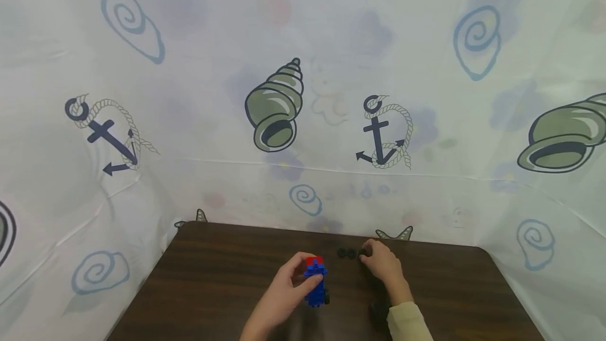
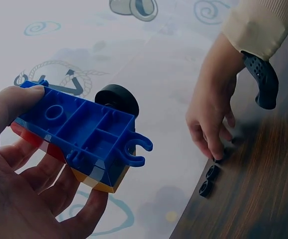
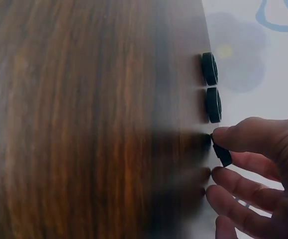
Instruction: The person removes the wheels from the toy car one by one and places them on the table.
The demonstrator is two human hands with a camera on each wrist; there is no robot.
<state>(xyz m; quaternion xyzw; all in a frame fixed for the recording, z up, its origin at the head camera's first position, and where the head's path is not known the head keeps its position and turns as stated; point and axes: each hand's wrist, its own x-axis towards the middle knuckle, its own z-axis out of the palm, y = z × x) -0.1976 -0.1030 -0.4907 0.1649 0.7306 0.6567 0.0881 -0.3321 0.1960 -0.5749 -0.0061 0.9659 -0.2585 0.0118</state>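
Note:
My left hand [image 1: 304,273] grips a blue toy car body [image 1: 315,283] with a red block on top, held just above the brown table [image 1: 213,278]. In the left wrist view its blue underside [image 2: 81,130] faces the camera, with one black wheel [image 2: 118,98] fitted and an empty axle clip [image 2: 136,149]. My thumb [image 2: 12,102] lies on one end. My right hand [image 1: 371,257] reaches to the table's far edge and pinches a loose black wheel [image 3: 222,152] between thumb and finger. Two more black wheels [image 3: 209,68] [image 3: 213,104] lie in a row beside it.
A white sheet [image 1: 303,67] printed with shells, anchors and spirals drapes behind and around the table, meeting its far edge right by the wheels. A black wrist mount [image 2: 260,74] sits under the cream sleeve [image 1: 409,322] of my right arm.

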